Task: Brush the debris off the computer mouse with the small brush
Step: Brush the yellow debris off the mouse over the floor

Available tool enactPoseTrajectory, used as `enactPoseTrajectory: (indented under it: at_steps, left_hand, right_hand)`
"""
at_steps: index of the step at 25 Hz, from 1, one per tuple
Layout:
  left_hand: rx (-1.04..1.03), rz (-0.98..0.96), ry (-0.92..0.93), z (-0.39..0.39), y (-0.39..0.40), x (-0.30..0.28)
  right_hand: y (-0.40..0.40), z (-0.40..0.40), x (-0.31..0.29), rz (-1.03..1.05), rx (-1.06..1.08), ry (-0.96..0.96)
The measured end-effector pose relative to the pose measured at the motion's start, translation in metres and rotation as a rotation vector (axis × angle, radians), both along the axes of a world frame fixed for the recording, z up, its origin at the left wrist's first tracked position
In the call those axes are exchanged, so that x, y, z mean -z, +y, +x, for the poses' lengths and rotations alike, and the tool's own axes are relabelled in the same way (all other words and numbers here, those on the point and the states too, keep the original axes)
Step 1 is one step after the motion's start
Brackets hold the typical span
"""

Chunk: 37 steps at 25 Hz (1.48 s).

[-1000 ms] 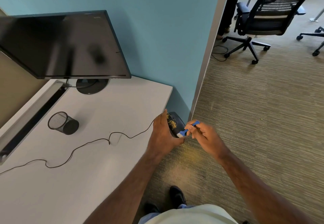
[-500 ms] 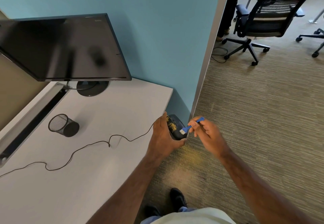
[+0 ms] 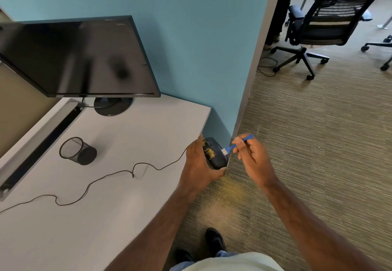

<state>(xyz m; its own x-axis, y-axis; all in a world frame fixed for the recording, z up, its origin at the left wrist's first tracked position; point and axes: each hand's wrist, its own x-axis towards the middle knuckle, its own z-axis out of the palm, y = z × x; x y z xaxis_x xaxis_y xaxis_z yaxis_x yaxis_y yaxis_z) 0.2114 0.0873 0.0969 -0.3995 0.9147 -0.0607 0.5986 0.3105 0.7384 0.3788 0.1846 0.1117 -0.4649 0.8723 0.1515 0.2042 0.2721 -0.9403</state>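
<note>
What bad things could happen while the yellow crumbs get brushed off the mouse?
1. The left hand holds the mouse out past the desk edge, so brushed yellow debris would likely land on the carpet, where some yellow dust already shows.
2. The mouse's cable trails loose across the desk; a tug might snag it.
3. The right hand only pinches the small brush, so it could slip.

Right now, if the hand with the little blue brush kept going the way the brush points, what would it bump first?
Probably the mouse: the right hand aims the brush bristles-first at it, near the yellow crumbs.
</note>
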Motion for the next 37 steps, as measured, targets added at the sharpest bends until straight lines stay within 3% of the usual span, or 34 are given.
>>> enactPoseTrajectory:
  at_steps: [4,7,14,21,31,37]
  left_hand:
    - [0.013,0.007,-0.003,0.002,0.002,0.003]
    - [0.029,-0.012,0.000,0.003,0.003,0.005]
    - [0.073,-0.021,0.013,0.008,0.008,0.012]
    - [0.081,-0.039,0.056,0.013,0.014,0.011]
    - [0.069,-0.039,0.049,0.017,0.017,0.012]
    - [0.082,-0.058,0.042,0.014,0.016,0.009]
  right_hand:
    - [0.003,-0.003,0.003,0.025,-0.039,-0.075]
    - [0.011,0.000,0.001,0.034,0.057,-0.139]
    - [-0.002,-0.011,-0.007,0.046,0.047,-0.091]
    - [0.007,-0.001,0.004,0.128,0.080,-0.242]
    - [0.001,-0.002,-0.001,0.117,-0.005,-0.233]
    - [0.018,0.020,-0.003,0.078,0.100,-0.235]
